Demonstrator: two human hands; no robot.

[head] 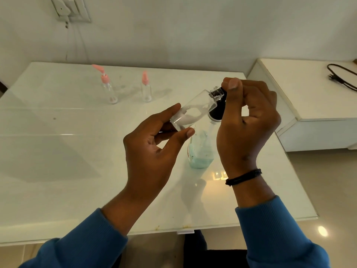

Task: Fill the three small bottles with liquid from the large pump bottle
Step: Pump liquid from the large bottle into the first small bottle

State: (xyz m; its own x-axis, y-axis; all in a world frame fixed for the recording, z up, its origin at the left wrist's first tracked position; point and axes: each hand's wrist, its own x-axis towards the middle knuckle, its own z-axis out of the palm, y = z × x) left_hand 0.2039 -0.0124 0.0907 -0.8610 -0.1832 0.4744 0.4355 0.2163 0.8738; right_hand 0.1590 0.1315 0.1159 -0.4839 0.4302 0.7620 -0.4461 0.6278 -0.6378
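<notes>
My left hand (154, 144) holds a small clear bottle (195, 109) by its base, tilted with its neck up to the right. My right hand (249, 120) pinches a black cap at that neck (217, 92). Below the hands stands the large pump bottle (201, 151), holding pale blue liquid, with its black pump head (215, 113) partly hidden behind the small bottle and my right hand. Two other small clear bottles stand at the back of the table, one with a pink pump top (108, 88) and one with a pink spray top (145, 88).
The white glossy table (77, 151) ends near me and on the right. A lower white cabinet (309, 97) stands to the right with a black cable (340, 76) on it. A wall switch plate (69, 8) hangs at upper left.
</notes>
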